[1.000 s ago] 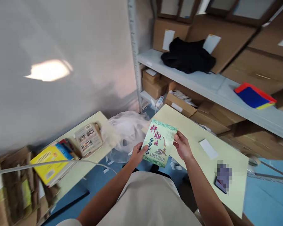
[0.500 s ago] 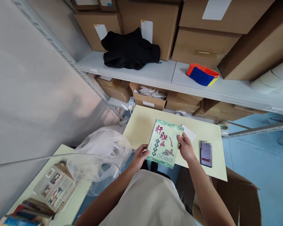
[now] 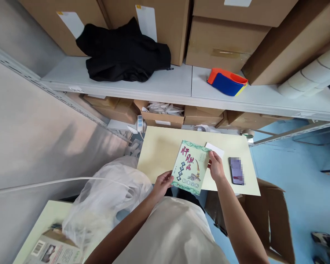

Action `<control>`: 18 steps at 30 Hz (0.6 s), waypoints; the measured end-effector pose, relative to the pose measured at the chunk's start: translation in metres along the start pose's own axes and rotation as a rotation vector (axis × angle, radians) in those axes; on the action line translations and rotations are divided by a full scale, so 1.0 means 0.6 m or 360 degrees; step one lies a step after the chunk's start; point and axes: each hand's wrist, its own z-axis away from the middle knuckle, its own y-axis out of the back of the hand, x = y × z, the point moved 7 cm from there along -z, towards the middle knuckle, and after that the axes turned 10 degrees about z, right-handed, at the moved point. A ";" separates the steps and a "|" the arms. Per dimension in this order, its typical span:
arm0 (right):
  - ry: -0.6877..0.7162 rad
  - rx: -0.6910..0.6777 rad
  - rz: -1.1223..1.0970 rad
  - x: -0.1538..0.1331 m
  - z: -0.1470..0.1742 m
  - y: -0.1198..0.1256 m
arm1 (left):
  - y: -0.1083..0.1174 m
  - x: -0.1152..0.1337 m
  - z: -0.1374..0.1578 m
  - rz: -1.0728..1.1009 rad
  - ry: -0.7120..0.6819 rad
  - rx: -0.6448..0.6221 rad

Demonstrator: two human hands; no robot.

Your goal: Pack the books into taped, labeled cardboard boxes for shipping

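A pale green book [image 3: 189,167] with red and black Chinese lettering is held tilted in front of me, over the near edge of the light yellow table [image 3: 156,146]. My left hand [image 3: 162,184] grips its lower left edge, thumb on the cover. On the opposite side my right hand [image 3: 216,165] pinches the upper right edge; those fingers are partly hidden behind the book. Behind the book a white card [image 3: 216,149] lies on the table. A phone [image 3: 237,171] rests to the right of my right hand.
Clear plastic bags [image 3: 107,194] bulge at the left, beside another book [image 3: 53,251] on a second table. An opened cardboard box [image 3: 269,216] stands below right. The shelf [image 3: 178,82] ahead carries a black garment [image 3: 123,51], boxes and an orange-blue band [image 3: 227,82].
The view has shifted, so the shelf looks nearer and the side table's books have slid lower left. My right hand has moved up slightly along the book's edge. Both hands still hold the book.
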 end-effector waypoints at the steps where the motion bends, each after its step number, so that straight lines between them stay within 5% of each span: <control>1: -0.0016 0.0012 -0.0007 0.000 -0.004 0.002 | -0.003 0.002 -0.001 0.0046 -0.0005 0.0015; 6: 0.0002 -0.0071 -0.0098 -0.012 -0.022 0.014 | -0.025 0.009 -0.010 0.0199 -0.0027 0.0020; 11: 0.0140 -0.0560 -0.0181 -0.045 -0.043 0.019 | -0.042 -0.002 -0.026 0.0370 0.0041 -0.0005; 14: 0.0246 -0.0649 -0.0124 -0.062 -0.066 0.029 | -0.057 -0.016 -0.033 0.0453 0.0148 -0.0026; 18: 0.0209 -0.0982 -0.0175 -0.060 -0.087 0.000 | -0.086 -0.038 -0.038 0.0446 0.0316 -0.0118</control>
